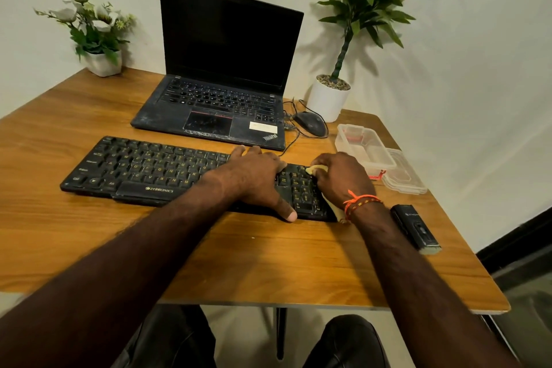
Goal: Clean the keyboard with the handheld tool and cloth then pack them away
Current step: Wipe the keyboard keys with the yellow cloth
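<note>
A black keyboard (143,169) lies across the wooden desk in front of me. My left hand (257,178) rests flat on its right half, thumb over the front edge. My right hand (342,179) grips a pale yellow cloth (313,170) bunched against the number pad at the keyboard's right end; most of the cloth is hidden under the hand. A black handheld tool (416,228) lies on the desk to the right of my right wrist, untouched.
An open black laptop (221,78) stands behind the keyboard, with a wired mouse (310,123) to its right. A clear plastic box (363,148) and its lid (404,173) sit near the right edge. Potted plants (328,98) occupy both back corners.
</note>
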